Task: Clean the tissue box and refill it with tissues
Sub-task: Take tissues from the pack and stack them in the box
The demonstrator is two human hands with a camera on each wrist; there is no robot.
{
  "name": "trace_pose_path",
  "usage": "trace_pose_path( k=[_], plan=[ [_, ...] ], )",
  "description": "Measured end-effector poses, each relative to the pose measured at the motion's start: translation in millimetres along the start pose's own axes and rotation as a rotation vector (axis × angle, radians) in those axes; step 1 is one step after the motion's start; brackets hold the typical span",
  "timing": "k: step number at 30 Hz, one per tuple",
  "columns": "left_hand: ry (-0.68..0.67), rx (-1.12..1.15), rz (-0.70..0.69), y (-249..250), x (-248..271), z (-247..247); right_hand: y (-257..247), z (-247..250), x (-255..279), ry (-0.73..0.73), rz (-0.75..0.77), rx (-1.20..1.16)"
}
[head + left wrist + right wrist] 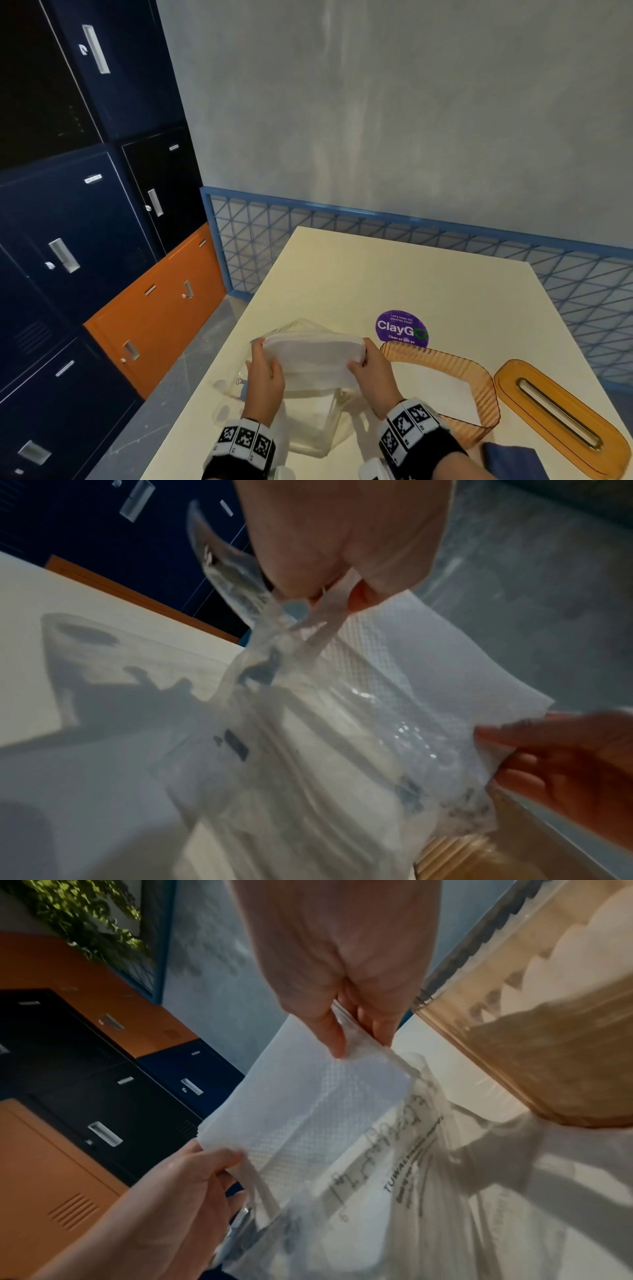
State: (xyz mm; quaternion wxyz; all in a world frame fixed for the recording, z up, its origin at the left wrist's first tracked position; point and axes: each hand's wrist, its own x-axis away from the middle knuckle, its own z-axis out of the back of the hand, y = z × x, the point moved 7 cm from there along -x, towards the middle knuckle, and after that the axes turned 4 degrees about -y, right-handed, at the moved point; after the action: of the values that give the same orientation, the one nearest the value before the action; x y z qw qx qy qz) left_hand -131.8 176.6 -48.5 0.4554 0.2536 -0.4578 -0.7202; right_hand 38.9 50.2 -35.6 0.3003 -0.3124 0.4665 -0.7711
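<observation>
A stack of white tissues (313, 356) is lifted partway out of a clear plastic bag (315, 425) that stands on the cream table (342, 274). My left hand (265, 371) pinches the stack's left end, and my right hand (371, 368) pinches its right end. The left wrist view shows the left hand (329, 588) gripping tissues (411, 653) and bag plastic (232, 588) together. In the right wrist view the right hand (356, 1037) pinches the tissues (308, 1096) above the printed bag (411, 1177). The orange ribbed tissue box (479, 377) stands open to the right. Its lid (561, 418) lies further right.
A purple round sticker (401, 327) lies on the table behind the box. A dark blue cloth (510, 459) lies at the near edge by the lid. Blue and orange lockers (85, 240) stand to the left, and a blue mesh fence (445, 240) runs behind the table.
</observation>
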Motion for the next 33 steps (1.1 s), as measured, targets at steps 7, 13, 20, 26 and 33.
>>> trace_pose_path(
  k=[7, 13, 20, 26, 33],
  plan=[
    [-0.066, -0.105, -0.008, 11.2, 2.7, -6.8, 1.4, -11.7, 2.5, -0.108, -0.049, 0.065],
    [-0.029, 0.023, -0.144, 74.1, -6.8, -6.3, -13.1, 25.5, 4.2, 0.018, -0.068, -0.164],
    [-0.33, -0.024, -0.058, 114.1, -1.0, -101.4, 15.6, 144.5, 30.4, 0.268, -0.172, -0.051],
    [-0.499, -0.484, -0.071, 115.5, 15.6, -166.7, 74.0, 180.7, 38.7, 0.271, -0.367, 0.231],
    [-0.487, -0.837, -0.221, 114.4, 15.0, -191.4, 75.9, 168.3, 33.2, 0.231, -0.417, 0.547]
  ],
)
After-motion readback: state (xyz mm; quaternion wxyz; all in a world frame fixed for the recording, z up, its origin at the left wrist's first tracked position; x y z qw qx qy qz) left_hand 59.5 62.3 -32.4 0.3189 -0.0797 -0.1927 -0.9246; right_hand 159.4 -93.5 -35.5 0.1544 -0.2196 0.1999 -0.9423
